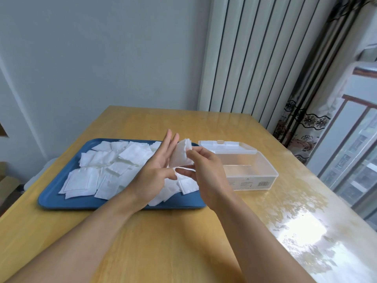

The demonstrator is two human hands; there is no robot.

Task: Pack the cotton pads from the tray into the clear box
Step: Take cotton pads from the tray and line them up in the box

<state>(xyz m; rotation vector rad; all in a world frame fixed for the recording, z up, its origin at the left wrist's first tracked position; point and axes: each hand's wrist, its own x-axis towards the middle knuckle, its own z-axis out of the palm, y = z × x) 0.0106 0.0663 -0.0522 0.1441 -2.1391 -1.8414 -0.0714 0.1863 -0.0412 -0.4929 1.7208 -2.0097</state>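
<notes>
On the table (183, 231): tray (53, 198) at left, clear box (253, 176) just right of it, lid (226, 147) open behind. In the tray, loose cotton pads (98, 170) (overlapping). Above the tray's right end, both hands, a small stack of pads (180, 155) between them.

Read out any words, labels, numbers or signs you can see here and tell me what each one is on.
No text here can be read.
Front wall of the clear plastic box: a white label strip with a barcode and small print, too small and blurred to read.
Blue plastic tray, white square cotton pads, wooden table: no writing visible.
</notes>
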